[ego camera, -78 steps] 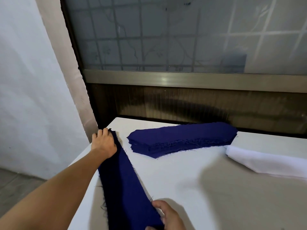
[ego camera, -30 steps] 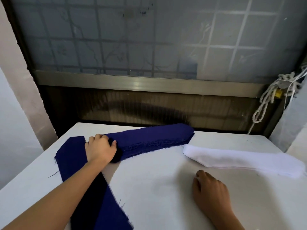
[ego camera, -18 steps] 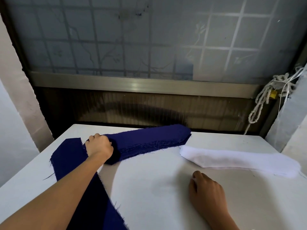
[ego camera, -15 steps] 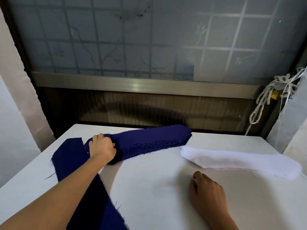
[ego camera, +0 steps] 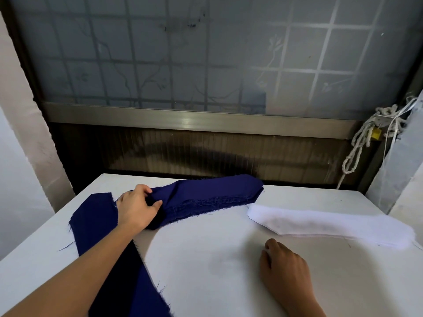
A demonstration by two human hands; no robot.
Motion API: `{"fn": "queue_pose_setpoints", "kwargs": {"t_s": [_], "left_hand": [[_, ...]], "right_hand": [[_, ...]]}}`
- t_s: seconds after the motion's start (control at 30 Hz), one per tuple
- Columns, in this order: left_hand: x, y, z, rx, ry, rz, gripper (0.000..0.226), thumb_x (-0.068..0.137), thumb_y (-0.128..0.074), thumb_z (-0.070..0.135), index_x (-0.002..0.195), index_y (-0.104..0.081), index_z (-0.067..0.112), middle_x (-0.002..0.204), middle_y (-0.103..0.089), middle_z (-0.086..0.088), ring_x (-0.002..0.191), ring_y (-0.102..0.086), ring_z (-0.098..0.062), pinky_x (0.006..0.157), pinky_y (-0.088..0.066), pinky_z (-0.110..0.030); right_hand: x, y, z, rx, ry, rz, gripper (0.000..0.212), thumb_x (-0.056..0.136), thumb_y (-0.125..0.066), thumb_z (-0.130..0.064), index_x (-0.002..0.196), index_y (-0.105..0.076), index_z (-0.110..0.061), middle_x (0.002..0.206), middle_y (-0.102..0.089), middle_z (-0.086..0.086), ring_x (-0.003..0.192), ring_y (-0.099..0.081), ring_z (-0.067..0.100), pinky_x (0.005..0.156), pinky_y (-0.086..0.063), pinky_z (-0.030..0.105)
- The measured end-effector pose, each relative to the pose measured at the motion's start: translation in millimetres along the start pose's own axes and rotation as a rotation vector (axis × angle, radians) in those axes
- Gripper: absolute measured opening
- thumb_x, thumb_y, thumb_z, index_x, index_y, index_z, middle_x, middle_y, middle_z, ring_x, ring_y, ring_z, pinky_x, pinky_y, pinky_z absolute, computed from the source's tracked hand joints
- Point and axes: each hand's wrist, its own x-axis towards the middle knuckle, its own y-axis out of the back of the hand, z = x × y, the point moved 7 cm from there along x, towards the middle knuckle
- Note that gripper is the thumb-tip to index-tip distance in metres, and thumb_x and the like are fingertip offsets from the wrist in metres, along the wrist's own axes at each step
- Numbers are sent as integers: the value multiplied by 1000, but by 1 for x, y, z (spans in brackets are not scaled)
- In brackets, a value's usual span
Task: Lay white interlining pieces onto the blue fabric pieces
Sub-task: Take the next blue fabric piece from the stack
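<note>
A white surface (ego camera: 206,266) fills the lower part of the view, and the task's cloth lies across its far half. The left hand (ego camera: 137,210) reaches forward to the near left end of a stack of blue fabric pieces (ego camera: 215,194), thumb and fingers curled round the top layers there and pinching them up into a small fold. This stack lies slantwise, its far end toward the middle of the back edge, and its frayed long edge faces the person. 1 single blue strip (ego camera: 95,217) lies flat on the surface just left of the stack, running from beside the left hand down toward the near edge; the left forearm crosses over it and hides its middle. The pile of white interlining pieces (ego camera: 327,225) lies to the right of the blue stack, long and narrow, its pointed left end close to the stack's far end, though whether the 2 touch cannot be told. No white piece lies on any blue piece. The right hand (ego camera: 286,269) rests knuckles up on the bare surface in front of the white pile, near it but apart, fingers loosely bent and grasping nothing. Behind the surface stands a frosted window (ego camera: 206,53) with a grid pattern above a metal rail (ego camera: 183,120), and a knotted white rope (ego camera: 357,148) hangs at the right corner.
</note>
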Motion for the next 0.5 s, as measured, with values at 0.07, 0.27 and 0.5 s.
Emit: {"fn": "queue_pose_setpoints", "kwargs": {"t_s": [0.07,0.27,0.5], "left_hand": [[-3,5,-8,73,27,59,43,82,-75,47,115,-63,22,103,-69,0,110,-58,-27,103,-33,-47],[-11,14,-15,-49,37,158,34,86,-76,35,108,-73,9,111,-69,-9,106,-60,-31,95,-44,-48],[-19,29,10,-185,-103,210,21,88,-75,29,98,-76,11,78,-71,0,70,-60,-16,67,-45,-30]], "right_hand": [[0,-1,0,-4,1,-2,15,89,-45,-31,79,-42,-21,74,-59,1,67,-61,27,54,-38,33],[2,-2,1,-17,-6,-19,13,90,-42,-32,82,-44,-22,79,-62,0,72,-62,25,56,-38,32],[1,2,-1,-2,-11,-20,12,89,-45,-31,82,-44,-21,79,-62,1,73,-62,26,57,-39,33]]}}
